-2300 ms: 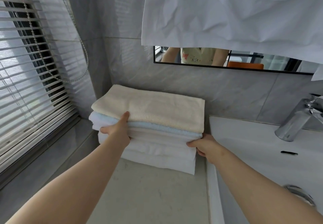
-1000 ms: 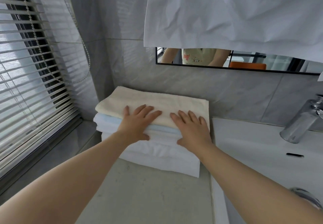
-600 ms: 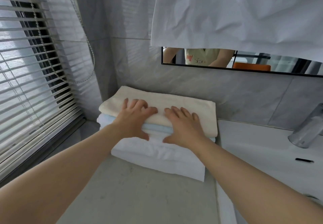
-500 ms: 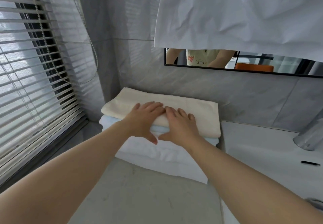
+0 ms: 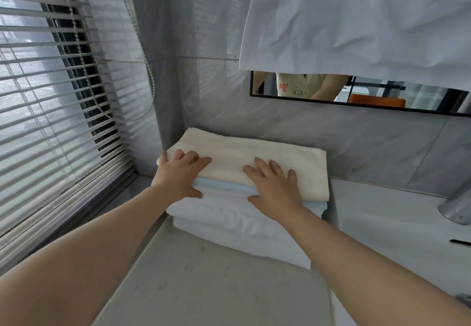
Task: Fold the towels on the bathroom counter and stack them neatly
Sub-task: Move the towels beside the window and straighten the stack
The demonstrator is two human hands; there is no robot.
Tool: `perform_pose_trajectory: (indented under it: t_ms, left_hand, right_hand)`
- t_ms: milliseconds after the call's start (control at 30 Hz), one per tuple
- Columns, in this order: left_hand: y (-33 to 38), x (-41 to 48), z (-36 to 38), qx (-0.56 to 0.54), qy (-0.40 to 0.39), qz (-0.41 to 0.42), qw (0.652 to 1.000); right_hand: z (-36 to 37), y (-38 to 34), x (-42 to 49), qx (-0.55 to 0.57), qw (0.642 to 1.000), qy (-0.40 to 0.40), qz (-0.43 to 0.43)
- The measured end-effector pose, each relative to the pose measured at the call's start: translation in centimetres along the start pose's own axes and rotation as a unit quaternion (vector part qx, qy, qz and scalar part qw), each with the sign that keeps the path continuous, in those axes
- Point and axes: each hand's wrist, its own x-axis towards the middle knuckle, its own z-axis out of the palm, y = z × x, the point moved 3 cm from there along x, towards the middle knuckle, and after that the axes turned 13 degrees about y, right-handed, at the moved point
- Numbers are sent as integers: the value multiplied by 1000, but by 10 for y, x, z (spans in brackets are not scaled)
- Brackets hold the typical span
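Left hand point(image 5: 178, 175) and right hand point(image 5: 274, 185) press flat, apart, fingers straight, on the cream towel point(image 5: 244, 151) topping the towel stack point(image 5: 237, 226). The stack sits at the tiled wall point(image 5: 382, 147), counter point(image 5: 216, 287) in front, sink basin point(image 5: 395, 218) at its right edge.

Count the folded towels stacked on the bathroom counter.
4 visible layers: cream towel on top, light blue towel beneath it, upper white towel under that, lower white towel on the counter. The white folds blur together, so another could be hidden.
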Motion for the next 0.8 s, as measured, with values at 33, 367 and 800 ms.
perform_pose_trajectory:
  t_ms: [33, 367, 800]
  left_hand:
    - [0, -1, 0, 1, 4, -6, 1000]
    - [-3, -18, 5, 10, 23, -13, 1000]
    - [29, -35, -5, -5, 18, -44, 999]
  right_hand:
    - [-2, -8, 2, 12, 1000, -6, -4]
    - [6, -18, -4, 44, 995, 17, -83]
    - [-6, 14, -31, -18, 999, 36, -5]
